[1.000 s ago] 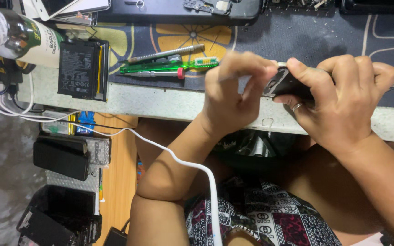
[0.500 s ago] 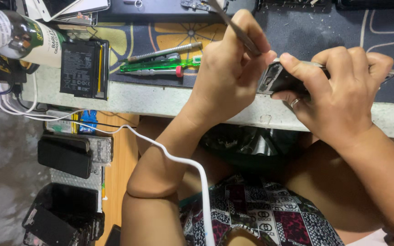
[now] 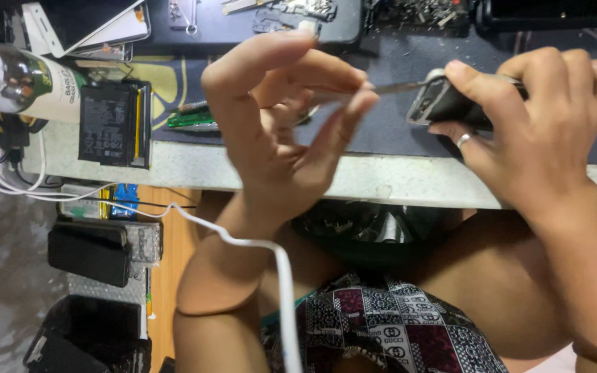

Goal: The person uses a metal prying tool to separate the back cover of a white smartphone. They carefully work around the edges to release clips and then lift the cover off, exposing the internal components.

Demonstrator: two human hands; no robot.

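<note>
While the right hand point(image 3: 540, 131) clamps the small, stiff, probably fragile phone point(image 3: 443, 103) by its edges at upper right, the left hand's point(image 3: 278, 131) fingers pinch slim metal tweezers point(image 3: 399, 87).

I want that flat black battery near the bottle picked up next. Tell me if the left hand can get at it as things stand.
Probably yes: the black battery lies uncovered at the table edge with open mat between, but the left hand holds a thin metal tool it must drop first.

A battery point(image 3: 114, 123) lies on the table point(image 3: 395, 183), left of the left hand point(image 3: 281, 131). A bottle point(image 3: 19, 83) lies farther left.
</note>
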